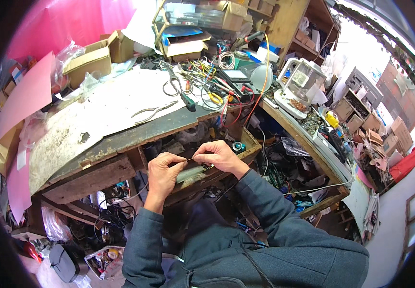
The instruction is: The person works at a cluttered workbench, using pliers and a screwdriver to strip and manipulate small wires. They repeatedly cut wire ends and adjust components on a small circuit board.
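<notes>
Two hands meet in front of us, just over the edge of the open drawer (226, 158): our left hand (163, 172) is pinched narrow on one end of a thin dark wire (189, 160), and our right hand (217, 156) is closed on the other end, fingertips almost touching. The wire runs short and level between them, right above a pale flat piece (190, 173) lying on the drawer front; what that piece is we cannot tell. To do this well, we judge it best to keep both pinches close to the working spot, hold the wire taut but not strained, and brace our wrists against the drawer edge so the tips do not wander. The wooden bench (97, 158) is worn and crowded: a pair of pliers (153, 112) lies on a white sheet (116, 103), tangled cables (202, 86) and a meter (236, 75) sit farther back, with cardboard boxes (90, 60) behind and a clear kettle (299, 86) to the right, amid cluttered shelves.
</notes>
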`<action>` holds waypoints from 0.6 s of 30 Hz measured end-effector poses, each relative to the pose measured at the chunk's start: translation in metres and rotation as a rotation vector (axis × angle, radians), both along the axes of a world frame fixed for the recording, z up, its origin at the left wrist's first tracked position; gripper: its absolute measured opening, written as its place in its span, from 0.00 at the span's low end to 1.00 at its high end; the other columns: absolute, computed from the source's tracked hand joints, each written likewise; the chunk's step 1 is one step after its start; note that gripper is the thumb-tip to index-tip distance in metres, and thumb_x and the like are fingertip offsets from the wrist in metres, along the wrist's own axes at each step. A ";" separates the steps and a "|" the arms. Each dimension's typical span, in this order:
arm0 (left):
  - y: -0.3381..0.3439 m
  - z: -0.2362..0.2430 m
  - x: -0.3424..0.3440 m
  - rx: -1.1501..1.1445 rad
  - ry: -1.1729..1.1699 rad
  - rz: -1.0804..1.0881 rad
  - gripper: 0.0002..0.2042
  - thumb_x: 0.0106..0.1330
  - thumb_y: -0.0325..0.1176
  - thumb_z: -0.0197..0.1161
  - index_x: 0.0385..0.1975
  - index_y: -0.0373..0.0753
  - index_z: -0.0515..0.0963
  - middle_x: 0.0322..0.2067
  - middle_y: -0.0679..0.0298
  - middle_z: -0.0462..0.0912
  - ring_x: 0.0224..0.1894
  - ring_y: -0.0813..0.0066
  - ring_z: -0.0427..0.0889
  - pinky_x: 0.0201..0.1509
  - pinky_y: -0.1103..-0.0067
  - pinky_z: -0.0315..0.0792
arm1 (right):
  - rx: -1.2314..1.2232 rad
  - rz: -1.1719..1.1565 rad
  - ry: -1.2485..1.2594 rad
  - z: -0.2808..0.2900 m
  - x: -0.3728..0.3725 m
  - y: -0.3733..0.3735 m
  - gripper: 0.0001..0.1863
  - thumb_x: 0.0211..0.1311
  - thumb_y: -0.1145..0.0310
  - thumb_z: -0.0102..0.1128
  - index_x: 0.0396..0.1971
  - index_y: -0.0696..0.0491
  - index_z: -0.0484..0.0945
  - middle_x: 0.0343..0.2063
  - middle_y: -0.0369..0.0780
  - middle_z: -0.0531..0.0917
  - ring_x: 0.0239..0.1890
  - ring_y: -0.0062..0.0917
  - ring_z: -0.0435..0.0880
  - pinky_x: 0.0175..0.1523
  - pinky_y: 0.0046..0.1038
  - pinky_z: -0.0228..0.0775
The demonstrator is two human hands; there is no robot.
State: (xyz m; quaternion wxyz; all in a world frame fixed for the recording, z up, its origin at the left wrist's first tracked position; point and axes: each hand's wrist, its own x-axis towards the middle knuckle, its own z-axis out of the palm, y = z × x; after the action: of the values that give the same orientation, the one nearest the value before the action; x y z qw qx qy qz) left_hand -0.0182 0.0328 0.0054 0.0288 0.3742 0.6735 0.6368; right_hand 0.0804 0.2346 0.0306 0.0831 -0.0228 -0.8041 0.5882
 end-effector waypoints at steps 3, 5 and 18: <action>0.002 -0.001 0.000 0.002 -0.006 0.011 0.07 0.51 0.23 0.73 0.30 0.37 0.88 0.27 0.61 0.86 0.32 0.72 0.83 0.39 0.77 0.75 | -0.020 0.020 -0.043 0.000 0.001 0.001 0.06 0.63 0.70 0.68 0.34 0.57 0.87 0.23 0.30 0.84 0.25 0.10 0.74 0.30 0.18 0.67; 0.001 0.000 -0.001 0.018 0.011 0.009 0.07 0.50 0.22 0.72 0.30 0.37 0.88 0.27 0.62 0.86 0.33 0.72 0.83 0.39 0.78 0.75 | 0.006 0.013 -0.019 0.000 0.001 -0.001 0.06 0.63 0.70 0.67 0.33 0.57 0.86 0.23 0.30 0.83 0.24 0.10 0.74 0.29 0.18 0.66; 0.005 0.004 0.006 0.011 0.115 -0.039 0.21 0.50 0.23 0.74 0.47 0.40 0.83 0.35 0.62 0.84 0.35 0.70 0.81 0.41 0.76 0.76 | 0.077 -0.036 0.036 0.007 0.009 -0.005 0.06 0.63 0.71 0.68 0.34 0.58 0.85 0.26 0.31 0.84 0.30 0.11 0.77 0.35 0.19 0.71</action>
State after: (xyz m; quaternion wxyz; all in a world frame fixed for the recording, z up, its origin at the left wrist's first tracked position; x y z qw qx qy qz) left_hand -0.0118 0.0376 0.0094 0.0005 0.4233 0.6631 0.6174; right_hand 0.0898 0.2293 0.0373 0.1091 -0.0233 -0.8239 0.5556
